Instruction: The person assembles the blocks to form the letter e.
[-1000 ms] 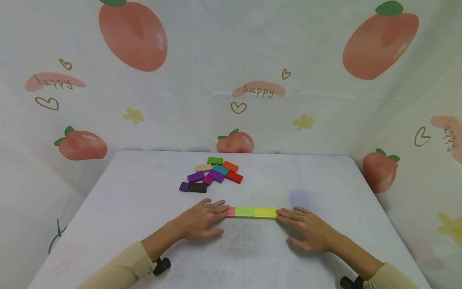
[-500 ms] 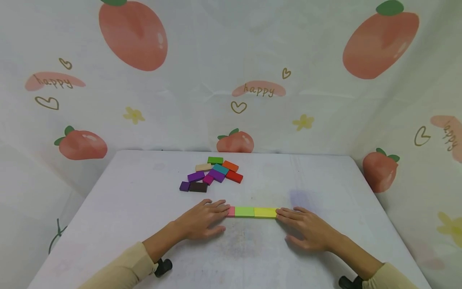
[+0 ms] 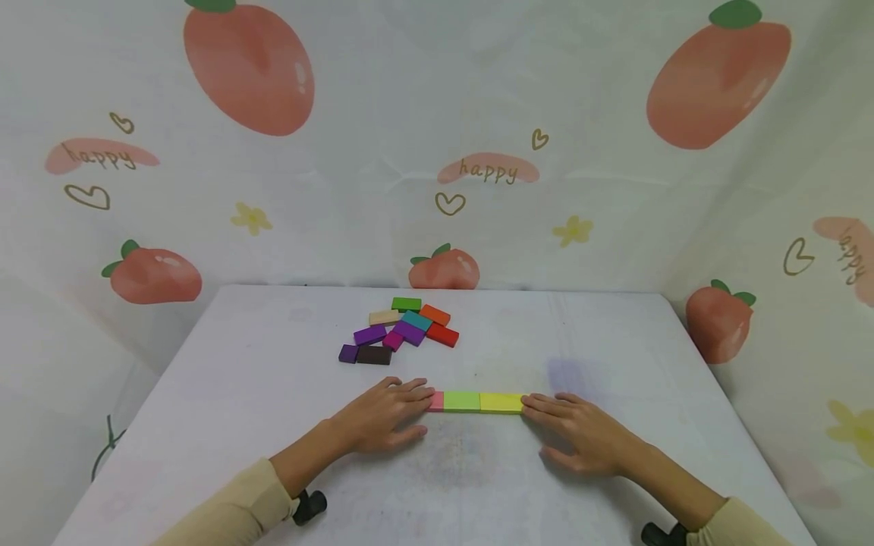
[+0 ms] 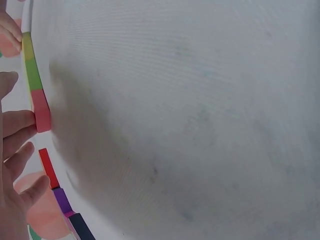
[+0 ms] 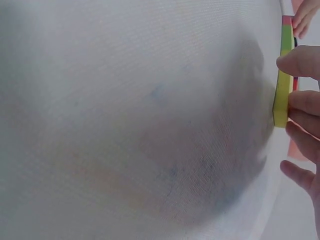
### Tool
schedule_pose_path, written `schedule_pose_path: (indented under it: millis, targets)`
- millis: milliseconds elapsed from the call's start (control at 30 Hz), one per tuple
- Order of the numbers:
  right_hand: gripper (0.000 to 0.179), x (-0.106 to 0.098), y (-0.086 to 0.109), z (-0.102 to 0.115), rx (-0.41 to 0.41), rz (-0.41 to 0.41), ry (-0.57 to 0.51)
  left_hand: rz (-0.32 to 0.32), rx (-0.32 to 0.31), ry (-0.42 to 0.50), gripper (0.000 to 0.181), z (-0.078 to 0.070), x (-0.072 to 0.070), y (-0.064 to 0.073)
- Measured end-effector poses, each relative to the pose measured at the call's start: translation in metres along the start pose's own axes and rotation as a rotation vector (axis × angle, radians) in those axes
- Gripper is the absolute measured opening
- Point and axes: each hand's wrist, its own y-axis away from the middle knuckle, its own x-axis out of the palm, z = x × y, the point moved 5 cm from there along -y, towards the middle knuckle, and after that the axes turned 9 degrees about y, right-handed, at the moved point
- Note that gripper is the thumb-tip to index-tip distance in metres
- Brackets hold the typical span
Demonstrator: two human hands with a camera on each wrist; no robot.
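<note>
Three flat blocks lie end to end in a straight row on the table: a pink block point(image 3: 437, 402) at the left, a light green block point(image 3: 461, 402) in the middle and a yellow block point(image 3: 501, 403) at the right. My left hand point(image 3: 385, 417) touches the pink block's outer end with its fingertips, the thumb held apart. At the other end, the straight fingertips of my right hand point(image 3: 580, 432) rest on the yellow block. Part of the pink block is hidden under the left fingers in the head view; the left wrist view shows the pink block point(image 4: 41, 111) more fully.
Behind the row lies a loose cluster of blocks, among them a dark brown block point(image 3: 374, 355), a red block point(image 3: 443, 335), a teal block point(image 3: 416, 321) and a green block point(image 3: 406, 304). A fruit-printed cloth point(image 3: 369, 220) hangs behind the white table point(image 3: 273, 356).
My left thumb has shifted slightly to the right and up. The row of blocks and the cluster stay in place, and my right hand is nearly still.
</note>
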Motion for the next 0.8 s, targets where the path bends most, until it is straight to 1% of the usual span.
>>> schedule_pose_path:
  millis: [100, 167, 233, 300, 367, 433, 467, 500, 567, 700, 800]
  targets:
    - [0.065, 0.0, 0.0, 0.0, 0.005, 0.009, -0.006, -0.018, -0.004, 0.016, 0.051, 0.0, 0.0, -0.001]
    - [0.065, 0.0, 0.001, 0.0, 0.008, 0.017, -0.007, -0.048, -0.007, 0.023, 0.048, 0.001, -0.001, -0.003]
    - [0.065, 0.0, 0.001, 0.0, 0.01, 0.025, -0.008, -0.103, -0.011, 0.013, 0.044, 0.002, -0.005, -0.006]
    - [0.065, 0.0, 0.001, -0.001, 0.013, 0.027, -0.012, -0.183, -0.02, -0.002, 0.04, 0.004, -0.012, -0.012]
    - [0.065, 0.0, 0.001, -0.001, 0.015, 0.023, -0.016, -0.264, -0.042, -0.023, 0.037, 0.007, -0.021, -0.019]
    - [0.064, 0.0, 0.0, -0.001, 0.015, 0.02, -0.022, -0.311, -0.076, -0.041, 0.036, 0.01, -0.029, -0.027]
    - [0.064, 0.0, 0.0, -0.001, 0.015, 0.019, -0.025, -0.315, -0.097, -0.043, 0.036, 0.012, -0.032, -0.031]
    - [0.063, 0.0, 0.0, -0.001, 0.016, 0.019, -0.027, -0.306, -0.118, -0.042, 0.037, 0.014, -0.034, -0.035]
    - [0.063, 0.0, 0.0, -0.001, 0.017, 0.02, -0.032, -0.26, -0.163, -0.036, 0.04, 0.018, -0.035, -0.044]
    - [0.063, 0.0, 0.0, 0.0, 0.019, 0.016, -0.034, -0.131, -0.266, -0.022, 0.05, 0.025, -0.032, -0.06]
    - [0.063, -0.001, 0.0, 0.001, 0.021, 0.02, -0.034, -0.065, -0.342, -0.017, 0.056, 0.029, -0.029, -0.07]
